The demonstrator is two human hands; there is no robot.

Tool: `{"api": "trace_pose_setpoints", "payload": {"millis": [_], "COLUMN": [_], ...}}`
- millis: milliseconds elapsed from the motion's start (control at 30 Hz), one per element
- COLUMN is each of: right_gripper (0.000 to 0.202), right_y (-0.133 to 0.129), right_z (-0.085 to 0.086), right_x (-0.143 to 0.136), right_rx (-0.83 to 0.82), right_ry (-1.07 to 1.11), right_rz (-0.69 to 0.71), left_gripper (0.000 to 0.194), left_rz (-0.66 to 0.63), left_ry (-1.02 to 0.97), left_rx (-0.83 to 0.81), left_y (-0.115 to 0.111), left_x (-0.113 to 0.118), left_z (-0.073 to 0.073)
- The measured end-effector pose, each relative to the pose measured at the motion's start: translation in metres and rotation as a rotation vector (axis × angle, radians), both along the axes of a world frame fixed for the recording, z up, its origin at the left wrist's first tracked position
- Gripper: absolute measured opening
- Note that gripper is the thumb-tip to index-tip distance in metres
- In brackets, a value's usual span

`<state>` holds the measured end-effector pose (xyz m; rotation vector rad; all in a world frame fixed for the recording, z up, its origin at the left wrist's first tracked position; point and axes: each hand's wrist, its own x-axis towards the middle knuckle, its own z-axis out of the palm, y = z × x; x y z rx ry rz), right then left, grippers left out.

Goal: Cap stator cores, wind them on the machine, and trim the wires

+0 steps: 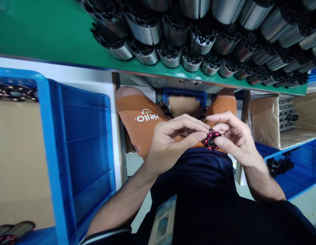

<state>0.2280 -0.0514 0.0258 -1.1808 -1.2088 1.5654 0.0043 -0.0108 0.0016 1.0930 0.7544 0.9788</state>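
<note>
Above my lap, both hands hold one small motor stator, a dark ring wound with red wire. Its open end faces up toward me. My left hand pinches its left edge between thumb and fingertips. On the opposite side, the thumb of my right hand presses against the ring, with the fingers curled behind it. A thin red wire trails from the lower right of the stator. The far side of the ring is hidden by my fingers.
Several rows of metal stator cores stand on the green bench ahead. To the left are blue crates. At right, a cardboard-lined box holds small parts above a blue bin of black pieces.
</note>
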Motion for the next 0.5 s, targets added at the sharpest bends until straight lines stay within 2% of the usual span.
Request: {"api": "trace_pose_setpoints", "payload": {"millis": [67,200,267,300,333,400,433,500], "right_gripper": [0.045,0.045,0.046,0.047,0.047,0.048,0.05,0.054], "right_y": [0.0,-0.002,-0.002,-0.002,-0.002,0.0,0.001,0.003], "right_z": [0.001,0.01,0.013,0.013,0.013,0.011,0.01,0.009], "right_x": [0.0,0.007,0.009,0.01,0.009,0.006,0.004,0.0], "right_rx": [-0.001,0.03,0.029,0.025,0.022,0.014,0.007,-0.007], "right_ry": [-0.024,-0.064,-0.113,-0.135,-0.146,-0.138,-0.128,-0.115], "right_rz": [0.004,-0.049,-0.077,-0.079,-0.072,-0.042,-0.02,0.03], "left_gripper": [0.008,0.026,0.024,0.027,0.042,0.08,0.088,0.08], "left_rz": [0.009,-0.015,0.044,0.084,0.121,0.132,0.107,0.052], "left_ry": [0.056,0.185,0.232,0.246,0.256,0.306,0.349,0.436], "left_rx": [0.028,-0.041,-0.023,0.044,0.15,0.406,0.504,0.572], "left_y": [-0.003,-0.016,-0.02,-0.021,-0.02,-0.016,-0.014,-0.01], "left_x": [0.002,-0.003,-0.01,-0.014,-0.016,-0.019,-0.019,-0.017], "left_z": [-0.007,-0.046,-0.057,-0.056,-0.052,-0.034,-0.023,-0.004]}}
